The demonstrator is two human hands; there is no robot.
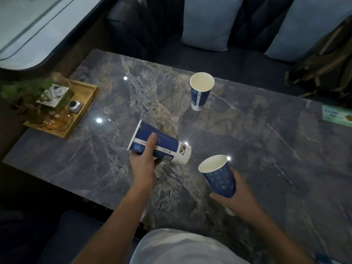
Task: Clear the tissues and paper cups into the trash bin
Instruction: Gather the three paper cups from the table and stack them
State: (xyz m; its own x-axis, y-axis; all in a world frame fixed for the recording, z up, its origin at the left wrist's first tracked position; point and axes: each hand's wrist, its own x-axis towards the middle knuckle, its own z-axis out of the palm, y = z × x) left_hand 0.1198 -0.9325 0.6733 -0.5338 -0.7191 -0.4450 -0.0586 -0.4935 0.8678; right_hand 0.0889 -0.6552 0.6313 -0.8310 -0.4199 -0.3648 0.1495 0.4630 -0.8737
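Note:
Three blue-and-white paper cups are in view over a dark marble table [257,141]. My left hand [143,159] grips one cup [167,147] that lies on its side, mouth pointing left. My right hand [238,195] holds a second cup [219,176] tilted, mouth up and empty, just above the table's near part. A third cup [201,90] stands upright and alone farther back, apart from both hands. No tissues or trash bin show.
A wooden tray [83,109] with a potted plant [24,92], a small grey device and a glass dish sits at the table's left end. A green card [337,115] lies at the right edge. Cushions and a backpack [323,65] rest on the sofa behind.

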